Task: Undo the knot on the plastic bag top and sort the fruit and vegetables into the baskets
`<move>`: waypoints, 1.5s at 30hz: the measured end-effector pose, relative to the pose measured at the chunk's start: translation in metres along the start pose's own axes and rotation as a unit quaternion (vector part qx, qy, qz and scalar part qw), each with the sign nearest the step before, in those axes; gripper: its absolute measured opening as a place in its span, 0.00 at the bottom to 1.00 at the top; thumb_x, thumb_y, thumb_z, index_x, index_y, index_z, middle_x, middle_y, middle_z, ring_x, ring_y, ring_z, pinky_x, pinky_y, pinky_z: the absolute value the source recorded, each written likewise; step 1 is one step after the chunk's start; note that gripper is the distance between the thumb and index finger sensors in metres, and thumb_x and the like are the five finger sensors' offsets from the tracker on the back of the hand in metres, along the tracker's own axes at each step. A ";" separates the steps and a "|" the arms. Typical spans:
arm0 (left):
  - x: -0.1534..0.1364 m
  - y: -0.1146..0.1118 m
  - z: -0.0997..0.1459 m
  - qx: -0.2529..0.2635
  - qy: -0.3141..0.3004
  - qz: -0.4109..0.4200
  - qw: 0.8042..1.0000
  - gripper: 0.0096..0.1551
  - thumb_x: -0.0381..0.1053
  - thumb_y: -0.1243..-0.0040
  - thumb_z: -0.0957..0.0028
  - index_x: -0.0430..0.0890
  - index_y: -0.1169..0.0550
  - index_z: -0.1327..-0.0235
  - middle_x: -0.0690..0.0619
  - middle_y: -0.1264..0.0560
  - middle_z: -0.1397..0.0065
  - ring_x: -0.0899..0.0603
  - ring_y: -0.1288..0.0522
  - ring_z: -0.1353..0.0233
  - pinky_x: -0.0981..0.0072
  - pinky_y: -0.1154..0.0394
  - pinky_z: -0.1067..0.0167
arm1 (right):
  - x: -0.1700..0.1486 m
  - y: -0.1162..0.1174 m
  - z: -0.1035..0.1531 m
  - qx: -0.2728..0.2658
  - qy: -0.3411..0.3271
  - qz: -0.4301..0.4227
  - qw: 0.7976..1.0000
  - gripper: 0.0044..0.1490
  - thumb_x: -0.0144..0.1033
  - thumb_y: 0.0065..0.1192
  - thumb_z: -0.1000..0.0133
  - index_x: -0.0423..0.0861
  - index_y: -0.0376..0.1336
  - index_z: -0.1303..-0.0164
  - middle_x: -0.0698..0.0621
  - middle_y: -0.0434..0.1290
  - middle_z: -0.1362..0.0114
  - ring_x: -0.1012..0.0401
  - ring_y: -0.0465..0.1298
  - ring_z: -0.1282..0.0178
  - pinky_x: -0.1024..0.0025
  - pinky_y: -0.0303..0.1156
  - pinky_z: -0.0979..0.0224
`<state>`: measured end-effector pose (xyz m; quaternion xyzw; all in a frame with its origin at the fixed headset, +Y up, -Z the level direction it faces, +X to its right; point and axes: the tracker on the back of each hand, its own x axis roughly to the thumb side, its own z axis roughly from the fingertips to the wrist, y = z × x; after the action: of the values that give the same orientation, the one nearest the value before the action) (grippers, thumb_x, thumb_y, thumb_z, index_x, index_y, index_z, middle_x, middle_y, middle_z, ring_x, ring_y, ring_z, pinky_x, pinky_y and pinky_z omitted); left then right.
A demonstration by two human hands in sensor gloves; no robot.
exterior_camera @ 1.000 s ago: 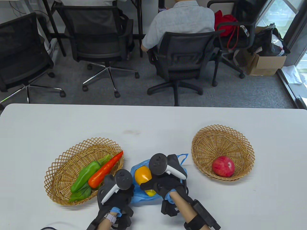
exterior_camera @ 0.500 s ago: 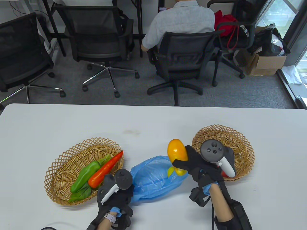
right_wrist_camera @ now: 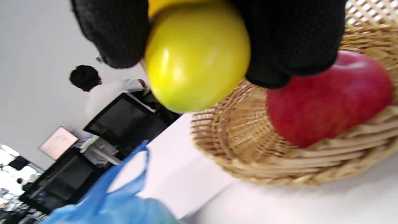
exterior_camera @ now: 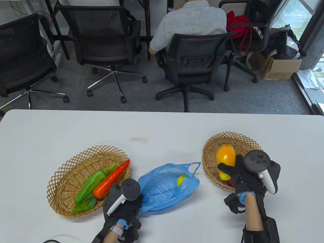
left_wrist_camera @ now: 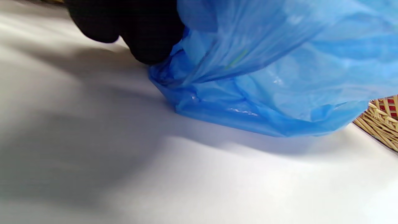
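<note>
My right hand (exterior_camera: 229, 170) grips a yellow-orange mango (exterior_camera: 225, 157) over the right wicker basket (exterior_camera: 211, 148). In the right wrist view the gloved fingers (right_wrist_camera: 289, 37) wrap the mango (right_wrist_camera: 196, 56) just above a red apple (right_wrist_camera: 326, 96) lying in that basket (right_wrist_camera: 248, 155). The blue plastic bag (exterior_camera: 162, 187) lies open between the baskets with a small yellow-green fruit (exterior_camera: 181, 180) inside. My left hand (exterior_camera: 126, 202) holds the bag's near left end; its fingertips (left_wrist_camera: 146, 34) pinch the plastic (left_wrist_camera: 264, 77) against the table.
The left wicker basket (exterior_camera: 63, 174) holds a green pepper (exterior_camera: 89, 184), a carrot (exterior_camera: 111, 178) and a leafy green (exterior_camera: 84, 205). Beyond the table's far edge stand office chairs, one with a seated person (exterior_camera: 189, 22).
My right hand lifted the mango out of the bag and carried it right, over the right basket. The bag sagged flatter. My left hand stayed on the bag.
</note>
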<state>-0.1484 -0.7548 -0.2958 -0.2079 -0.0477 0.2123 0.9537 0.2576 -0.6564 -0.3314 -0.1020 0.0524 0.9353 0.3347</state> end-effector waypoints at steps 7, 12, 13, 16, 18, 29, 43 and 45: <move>0.001 0.000 0.000 0.000 -0.003 0.000 1.000 0.40 0.45 0.53 0.35 0.30 0.47 0.15 0.37 0.32 0.23 0.40 0.23 0.31 0.44 0.26 0.33 | 0.003 0.027 -0.012 -0.011 0.008 0.055 0.998 0.62 0.46 0.65 0.42 0.15 0.44 0.21 0.17 0.62 0.28 0.35 0.74 0.40 0.43 0.74 0.39; 0.001 -0.001 0.001 0.000 -0.006 0.001 1.000 0.40 0.46 0.52 0.35 0.30 0.47 0.15 0.37 0.31 0.23 0.40 0.23 0.31 0.44 0.26 0.33 | 0.018 0.043 -0.023 -0.009 0.033 0.140 0.990 0.61 0.47 0.65 0.42 0.16 0.45 0.20 0.18 0.63 0.28 0.35 0.74 0.40 0.44 0.74 0.39; 0.001 -0.001 0.000 0.001 -0.006 0.002 1.000 0.40 0.46 0.52 0.35 0.30 0.47 0.15 0.37 0.32 0.23 0.40 0.23 0.31 0.44 0.26 0.33 | 0.019 0.045 -0.025 -0.007 0.039 0.159 0.986 0.61 0.46 0.65 0.42 0.16 0.45 0.20 0.18 0.64 0.28 0.35 0.75 0.40 0.44 0.74 0.39; 0.001 -0.001 0.000 0.000 -0.008 0.003 1.000 0.40 0.46 0.52 0.35 0.30 0.47 0.15 0.37 0.32 0.23 0.40 0.23 0.31 0.44 0.26 0.33 | 0.018 0.052 -0.033 -0.001 0.061 0.206 0.977 0.61 0.46 0.65 0.42 0.16 0.45 0.20 0.18 0.64 0.28 0.35 0.75 0.40 0.43 0.74 0.39; 0.001 0.000 0.000 0.000 -0.009 0.004 1.000 0.40 0.46 0.52 0.35 0.31 0.47 0.15 0.37 0.32 0.23 0.40 0.23 0.31 0.44 0.26 0.33 | 0.013 0.054 -0.038 0.008 0.078 0.200 0.977 0.60 0.46 0.64 0.42 0.16 0.45 0.20 0.17 0.63 0.28 0.34 0.74 0.40 0.43 0.74 0.39; 0.002 -0.001 0.000 -0.004 -0.012 0.005 1.000 0.40 0.46 0.52 0.35 0.31 0.47 0.15 0.37 0.31 0.23 0.40 0.23 0.31 0.44 0.26 0.33 | -0.015 0.052 -0.049 0.031 0.121 0.131 0.984 0.59 0.44 0.62 0.40 0.15 0.43 0.20 0.15 0.61 0.27 0.32 0.73 0.39 0.41 0.73 0.39; 0.003 -0.002 0.000 -0.007 -0.015 0.006 1.000 0.40 0.46 0.52 0.35 0.31 0.47 0.15 0.37 0.31 0.23 0.40 0.23 0.31 0.44 0.26 0.33 | -0.020 0.058 -0.050 0.067 0.134 0.103 0.983 0.57 0.42 0.60 0.38 0.17 0.41 0.18 0.15 0.57 0.25 0.29 0.68 0.35 0.37 0.68 0.35; 0.004 -0.002 0.000 -0.008 -0.015 0.005 1.000 0.40 0.46 0.52 0.35 0.31 0.47 0.15 0.37 0.31 0.23 0.40 0.23 0.31 0.44 0.26 0.33 | -0.019 0.056 -0.049 0.069 0.134 0.099 0.984 0.57 0.41 0.60 0.38 0.17 0.41 0.18 0.15 0.56 0.24 0.29 0.68 0.34 0.36 0.67 0.34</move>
<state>-0.1442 -0.7550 -0.2947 -0.2124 -0.0625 0.2199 0.9500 0.2439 -0.7189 -0.3730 -0.1974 0.1714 0.9358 0.2364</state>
